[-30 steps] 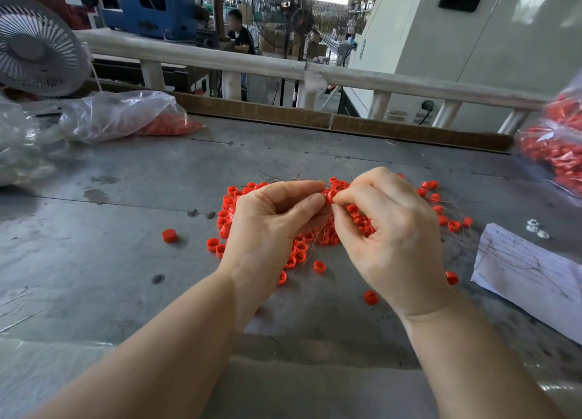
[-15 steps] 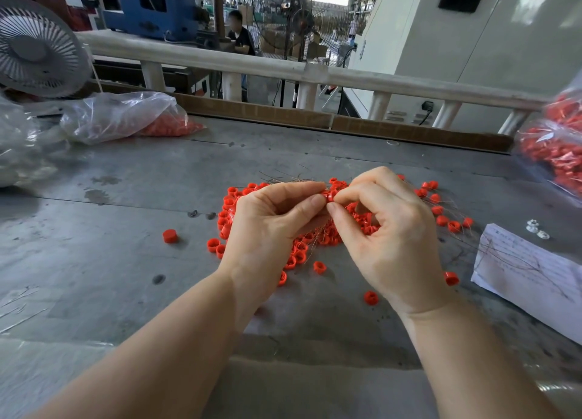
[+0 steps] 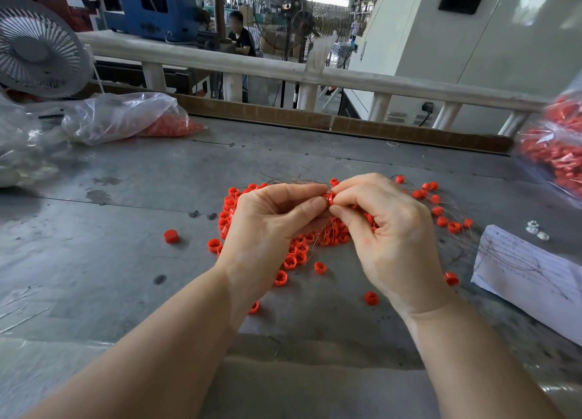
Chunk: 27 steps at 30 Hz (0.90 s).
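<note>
Both hands up over the table (image 3: 126,261), meeting mid-frame. Left hand (image 3: 267,226): thumb and forefinger curled in, tips pinching the red cap (image 3: 329,198) from its left side. Right hand (image 3: 390,229): forefinger and thumb pinch the same cap from the right; other fingers curled toward the palm. The cap sits between the two sets of fingertips, raised above the pile of caps (image 3: 327,236) and not touching it. The cap is a short cylinder, mostly covered by the fingertips. Its axis looks roughly sideways, running from hand to hand; which way the open end faces cannot be told.

Thin wires (image 3: 293,180) lie fanned behind the left forefinger, across the far edge of the pile. Loose caps are scattered round the pile, and a lone cap (image 3: 171,236) lies closed side up, well left of it. Paper sheet (image 3: 529,270) lies at the right, with small white parts (image 3: 535,229) just beyond it. Clear bag (image 3: 119,116) with red pieces far left, second bag (image 3: 554,154) far right, fan (image 3: 34,50) at top left.
</note>
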{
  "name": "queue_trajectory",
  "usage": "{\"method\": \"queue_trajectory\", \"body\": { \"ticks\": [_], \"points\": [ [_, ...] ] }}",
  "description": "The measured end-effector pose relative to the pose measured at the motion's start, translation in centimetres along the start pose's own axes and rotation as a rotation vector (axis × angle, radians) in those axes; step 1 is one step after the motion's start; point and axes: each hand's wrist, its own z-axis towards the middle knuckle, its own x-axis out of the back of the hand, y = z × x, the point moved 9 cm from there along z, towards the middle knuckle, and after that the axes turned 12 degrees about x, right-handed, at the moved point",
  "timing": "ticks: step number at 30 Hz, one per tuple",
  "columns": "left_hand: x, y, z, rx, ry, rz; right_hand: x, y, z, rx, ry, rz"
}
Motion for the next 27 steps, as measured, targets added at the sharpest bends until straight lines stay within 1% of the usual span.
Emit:
{"method": "queue_trajectory", "body": {
  "ticks": [8, 13, 15, 19, 27],
  "points": [
    [0.1, 0.2, -0.2, -0.02, 0.028, 0.039, -0.1, 0.2, -0.1, -0.031, 0.034, 0.04],
    [0.2, -0.5, 0.0, 0.045, 0.038, -0.077, -0.1, 0.4, -0.2, -0.075, 0.085, 0.068],
    [0.2, -0.8, 0.0, 0.075, 0.031, -0.119, -0.2, 0.3, -0.2, -0.063, 0.077, 0.045],
    [0.2, -0.9, 0.0, 0.089, 0.045, -0.127, -0.3, -0.1, -0.2, -0.039, 0.052, -0.021],
    [0.2, -0.6, -0.1, 0.053, 0.046, -0.081, -0.3, 0.3, -0.2, -0.074, 0.049, 0.011]
  ]
}}
